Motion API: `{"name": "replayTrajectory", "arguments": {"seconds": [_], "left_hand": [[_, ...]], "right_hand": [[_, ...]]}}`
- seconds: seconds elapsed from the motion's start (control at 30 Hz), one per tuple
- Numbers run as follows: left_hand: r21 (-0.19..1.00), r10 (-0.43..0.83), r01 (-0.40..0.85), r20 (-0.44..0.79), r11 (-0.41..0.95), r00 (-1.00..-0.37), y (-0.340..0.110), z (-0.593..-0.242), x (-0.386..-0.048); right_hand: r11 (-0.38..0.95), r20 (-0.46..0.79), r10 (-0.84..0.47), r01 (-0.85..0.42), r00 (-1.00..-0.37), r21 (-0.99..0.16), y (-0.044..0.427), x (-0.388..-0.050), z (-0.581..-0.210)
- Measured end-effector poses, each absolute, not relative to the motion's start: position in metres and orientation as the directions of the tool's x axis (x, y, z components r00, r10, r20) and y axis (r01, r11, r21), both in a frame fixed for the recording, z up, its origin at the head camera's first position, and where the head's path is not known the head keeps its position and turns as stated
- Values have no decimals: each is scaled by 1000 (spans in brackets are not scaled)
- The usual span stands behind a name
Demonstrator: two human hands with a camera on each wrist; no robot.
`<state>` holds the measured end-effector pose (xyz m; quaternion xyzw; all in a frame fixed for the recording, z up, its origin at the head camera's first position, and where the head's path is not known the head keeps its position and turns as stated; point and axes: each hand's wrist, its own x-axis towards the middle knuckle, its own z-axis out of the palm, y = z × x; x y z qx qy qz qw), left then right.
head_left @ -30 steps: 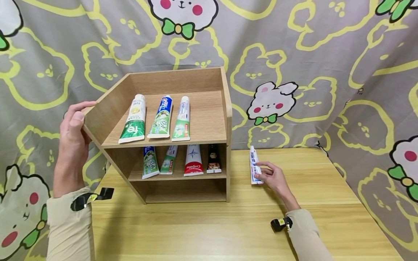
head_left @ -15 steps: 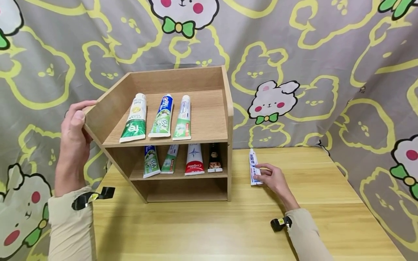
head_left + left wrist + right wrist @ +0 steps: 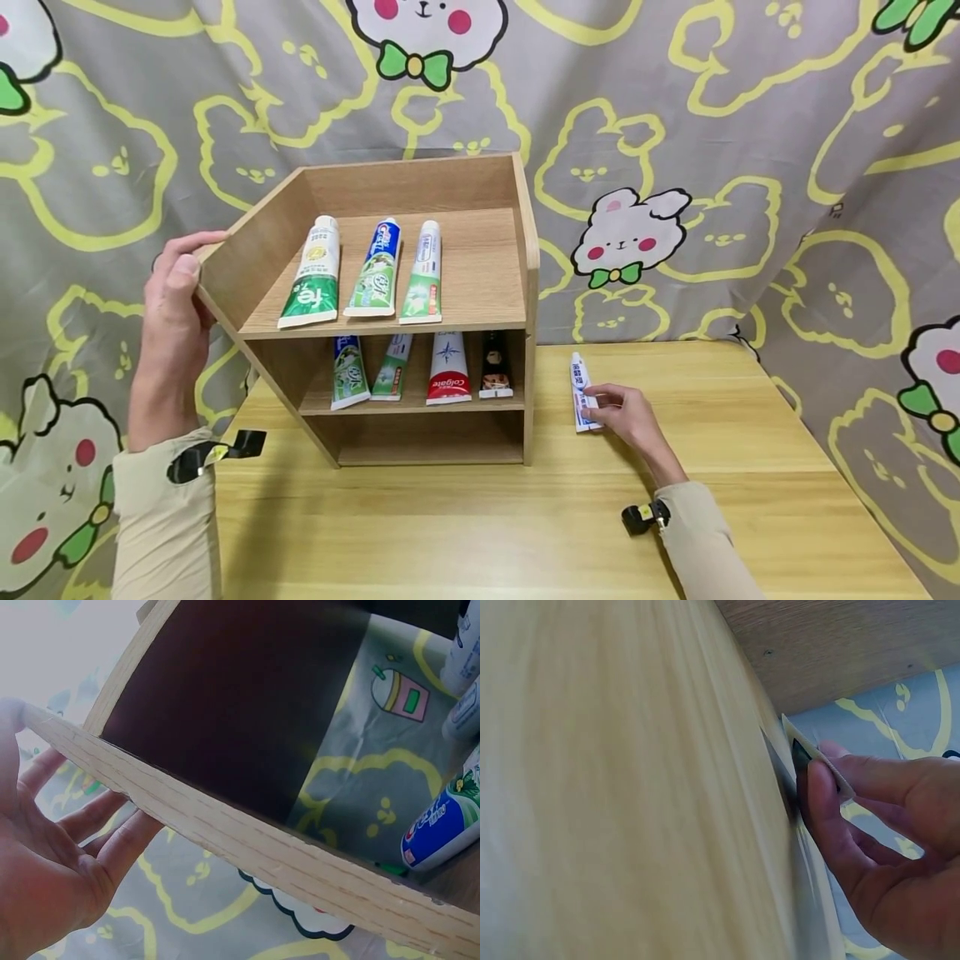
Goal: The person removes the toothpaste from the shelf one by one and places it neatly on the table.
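My left hand (image 3: 174, 325) grips the upper left side panel of a wooden shelf unit (image 3: 528, 392); the left wrist view shows the fingers (image 3: 124, 840) round the panel's edge. On the table to the right of the unit, my right hand (image 3: 628, 418) pinches a white and blue tube (image 3: 580, 392) near its flat end, its cap pointing to the back. In the right wrist view thumb and fingers hold that end (image 3: 819, 761). On the top shelf lie a green and white tube (image 3: 313, 279), a blue and green tube (image 3: 375, 271) and a slimmer white and green tube (image 3: 424, 271).
Several tubes lie on the middle shelf, among them a red and white one (image 3: 448, 375) and a black one (image 3: 495, 367). The lowest compartment (image 3: 431, 439) shows bare wood. A patterned curtain (image 3: 675, 150) hangs behind the wooden table (image 3: 465, 533).
The white and blue tube has shifted slightly toward the table's front, with my right hand on it. My left hand keeps its place on the panel.
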<state>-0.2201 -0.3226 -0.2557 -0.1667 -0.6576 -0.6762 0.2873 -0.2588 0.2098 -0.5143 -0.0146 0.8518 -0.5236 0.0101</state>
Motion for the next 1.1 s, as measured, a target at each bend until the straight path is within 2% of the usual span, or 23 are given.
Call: {"name": "replayTrajectory", "arguments": {"seconds": [0.23,0.8,1.1], "left_hand": [[799,-169,600,595,27,-785,-322,-256,-220],[798,-171,602,597,26,-784,-323,-256,-220],[794,-167,607,603,34,-780,-323,-256,-220]], "right_hand": [[442,-23,-92,-20,-995,-897,211,-258,-515],[625,99,-106,-144,-989,-768,209,-258,-515],[650,94,-84,-126,-992,-749,208,-257,-514]]}}
